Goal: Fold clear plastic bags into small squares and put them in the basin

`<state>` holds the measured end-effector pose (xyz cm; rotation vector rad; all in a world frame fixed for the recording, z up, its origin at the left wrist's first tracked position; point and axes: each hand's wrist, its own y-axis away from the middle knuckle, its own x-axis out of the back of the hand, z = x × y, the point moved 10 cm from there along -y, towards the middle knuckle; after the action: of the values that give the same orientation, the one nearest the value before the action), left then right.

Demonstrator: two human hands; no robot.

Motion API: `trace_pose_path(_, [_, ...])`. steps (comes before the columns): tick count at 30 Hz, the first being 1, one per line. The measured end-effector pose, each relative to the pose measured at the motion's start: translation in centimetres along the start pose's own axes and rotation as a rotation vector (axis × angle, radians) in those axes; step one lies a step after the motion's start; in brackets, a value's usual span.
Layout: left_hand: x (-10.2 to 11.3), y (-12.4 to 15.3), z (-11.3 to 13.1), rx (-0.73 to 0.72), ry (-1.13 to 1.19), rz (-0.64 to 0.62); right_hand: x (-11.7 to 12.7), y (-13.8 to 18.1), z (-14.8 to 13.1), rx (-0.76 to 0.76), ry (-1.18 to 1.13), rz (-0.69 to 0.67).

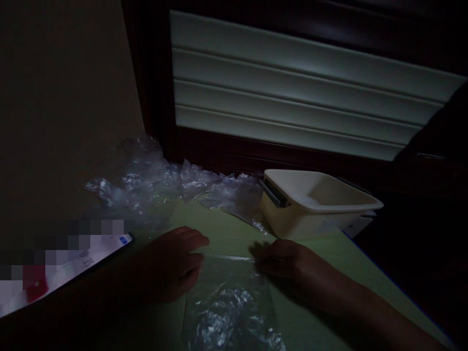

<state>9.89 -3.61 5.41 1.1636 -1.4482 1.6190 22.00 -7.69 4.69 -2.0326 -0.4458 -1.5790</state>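
Observation:
A clear plastic bag (234, 302) lies flat on the light green tabletop (212, 222), its top edge towards the far side and its lower part crinkled and shiny. My left hand (177, 263) is at the bag's upper left corner, palm down, with a gap between the stretched fingers and the thumb. At the upper right corner, the fingers of my right hand (288, 261) come together on the bag's edge. Those fingertips are dark and somewhat blurred. The bag's near end runs out of view at the bottom.
Crumpled clear plastic bags (146, 180) are heaped along the back left. A cream plastic bin (300, 219) with a dark handle stands at the back right. A lit phone (91, 256), partly pixelated, is at the left. Behind the table is a dark-framed slatted panel (285, 87).

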Motion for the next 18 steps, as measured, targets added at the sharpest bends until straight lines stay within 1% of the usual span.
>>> trace_pose_path(2, [-0.2, 0.1, 0.3, -0.046, -0.022, 0.024, -0.2, 0.1, 0.1, -0.008, 0.017, -0.014])
trace_pose_path(4, [-1.2, 0.3, 0.5, -0.102, -0.007, -0.019, -0.3, 0.2, 0.3, -0.023, 0.029, -0.018])
trace_pose_path(7, [-2.3, 0.6, 0.4, -0.137, 0.028, -0.065, -0.3, 0.2, 0.4, -0.021, 0.044, -0.027])
trace_pose_path(9, [-2.3, 0.7, 0.3, -0.145, 0.032, -0.039, 0.4, -0.1, 0.1, -0.013, 0.032, 0.005])
trace_pose_path(12, [-1.8, 0.7, 0.4, -0.163, 0.036, 0.004, 1.3, -1.5, -1.1, 0.019, -0.006, 0.042])
trace_pose_path(16, [-1.1, 0.9, 0.7, -0.19, 0.036, 0.059, -0.2, -4.3, -3.8, 0.122, 0.05, -0.069])
trace_pose_path(18, [-1.0, 0.8, 0.6, -0.188, 0.018, 0.055, -0.9, -5.4, -4.3, 0.143, 0.086, -0.098])
